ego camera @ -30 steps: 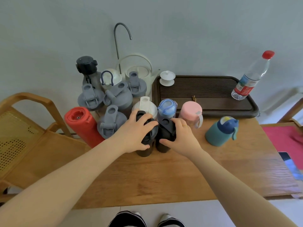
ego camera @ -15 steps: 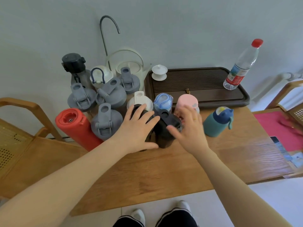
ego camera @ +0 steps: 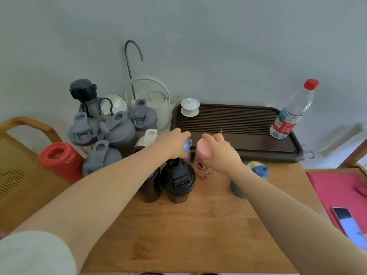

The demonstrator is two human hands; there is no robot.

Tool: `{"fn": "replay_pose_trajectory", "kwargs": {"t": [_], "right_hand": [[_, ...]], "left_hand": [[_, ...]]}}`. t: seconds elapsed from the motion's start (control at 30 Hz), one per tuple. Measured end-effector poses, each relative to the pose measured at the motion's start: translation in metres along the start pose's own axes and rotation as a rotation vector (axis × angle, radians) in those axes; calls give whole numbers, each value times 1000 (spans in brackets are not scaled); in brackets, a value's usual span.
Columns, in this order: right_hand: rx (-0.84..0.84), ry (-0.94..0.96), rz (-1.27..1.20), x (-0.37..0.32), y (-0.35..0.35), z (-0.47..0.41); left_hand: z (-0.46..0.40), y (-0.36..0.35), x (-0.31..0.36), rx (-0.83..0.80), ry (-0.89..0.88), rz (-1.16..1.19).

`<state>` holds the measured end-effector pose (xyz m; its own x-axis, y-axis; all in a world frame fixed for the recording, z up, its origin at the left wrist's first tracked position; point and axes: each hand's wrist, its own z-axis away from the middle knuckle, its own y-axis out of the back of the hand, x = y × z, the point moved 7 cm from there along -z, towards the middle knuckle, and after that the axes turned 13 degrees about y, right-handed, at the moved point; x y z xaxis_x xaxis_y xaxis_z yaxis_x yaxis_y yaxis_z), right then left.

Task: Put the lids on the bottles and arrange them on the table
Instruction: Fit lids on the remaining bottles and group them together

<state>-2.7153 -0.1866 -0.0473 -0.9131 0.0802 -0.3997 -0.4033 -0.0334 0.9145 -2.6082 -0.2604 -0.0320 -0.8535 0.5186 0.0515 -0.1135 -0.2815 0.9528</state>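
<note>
My left hand (ego camera: pixel 174 142) is closed over the top of the blue-lidded bottle (ego camera: pixel 187 145), which it mostly hides. Beside it, my right hand (ego camera: pixel 220 150) grips the pink-lidded bottle (ego camera: pixel 203 150) from the right. Two black lidded bottles (ego camera: pixel 177 180) stand upright just in front of both hands. A teal bottle with a blue lid (ego camera: pixel 258 171) sits to the right, partly behind my right forearm. Several grey lidded bottles (ego camera: pixel 117 132), a white-lidded one (ego camera: pixel 148 137) and a red bottle (ego camera: pixel 60 158) crowd the left of the wooden table (ego camera: pixel 198 235).
A dark slatted tea tray (ego camera: pixel 238 124) lies at the back with a white cup (ego camera: pixel 190 107) and a clear water bottle with a red cap (ego camera: pixel 294 112). A white kettle (ego camera: pixel 153 100) stands by the wall. A wooden chair (ego camera: pixel 21 175) is left; a phone (ego camera: pixel 347 223) lies on red cloth, right.
Both hands left the two black bottles and reached back. The left hand now grips the blue-lidded bottle and the right hand the pink-lidded one. The camera view shifted.
</note>
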Motion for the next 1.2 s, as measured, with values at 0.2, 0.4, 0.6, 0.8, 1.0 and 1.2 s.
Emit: {"fn": "replay_pose_trajectory", "kwargs": {"t": [0.2, 0.4, 0.6, 0.8, 1.0, 1.2], "right_hand": [[-20, 125, 18, -8, -8, -10], [-35, 152, -83, 20, 3, 11], [-295, 48, -16, 88, 18, 69], [-294, 139, 62, 72, 8, 81], [-173, 307, 74, 25, -19, 91], [-53, 367, 85, 4, -29, 85]], "left_hand": [[-7, 4, 5, 50, 46, 32], [4, -1, 3, 21, 9, 35], [49, 5, 25, 234, -103, 99], [84, -32, 45, 181, -99, -134], [82, -51, 44, 141, -29, -223], [83, -48, 43, 203, -17, -102]]}}
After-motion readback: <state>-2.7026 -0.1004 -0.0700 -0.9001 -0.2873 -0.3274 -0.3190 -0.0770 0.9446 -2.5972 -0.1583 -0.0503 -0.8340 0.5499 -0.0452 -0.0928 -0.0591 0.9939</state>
